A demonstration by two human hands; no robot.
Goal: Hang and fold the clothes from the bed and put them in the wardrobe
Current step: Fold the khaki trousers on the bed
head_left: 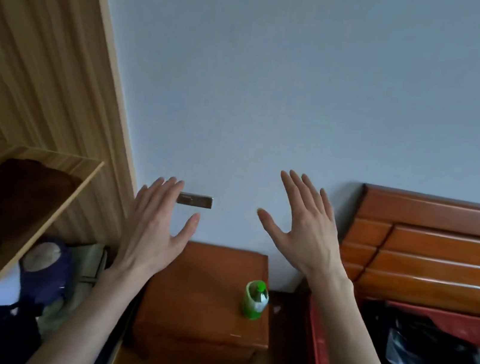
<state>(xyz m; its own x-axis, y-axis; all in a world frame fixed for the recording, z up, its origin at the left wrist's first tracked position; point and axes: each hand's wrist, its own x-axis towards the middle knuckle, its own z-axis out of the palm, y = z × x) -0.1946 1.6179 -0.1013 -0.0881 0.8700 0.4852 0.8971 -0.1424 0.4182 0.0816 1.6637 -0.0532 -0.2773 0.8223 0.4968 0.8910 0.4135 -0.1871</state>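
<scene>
Both hands up in front of the wall [280, 78], backs to camera, holding nothing. Left hand [157, 222] at approx 7 o'clock of centre: fingers straight and close together, thumb spread out to the right. Right hand [303, 232] at approx 4 o'clock: fingers straight, fanned a bit wider, thumb out to the left. The hands are apart, w/ a small dark wall plate [195, 200] between them, partly behind the left fingertips.

Clothes: dark pile [424, 359] on the bed [315, 351] at 4–5 o'clock, plus a grey patterned bit at the edge, blurred. Wardrobe [50, 41] at 9 o'clock; a brown folded item [10, 195] on its shelf [47, 220], more dark clothes [41, 276] below at 7–8 o'clock.

Nightstand [201, 298] at 6 o'clock, between wardrobe & bed, w/ a green bottle [255, 299] upright near its right edge. Headboard [441, 254] at 3–4 o'clock.
</scene>
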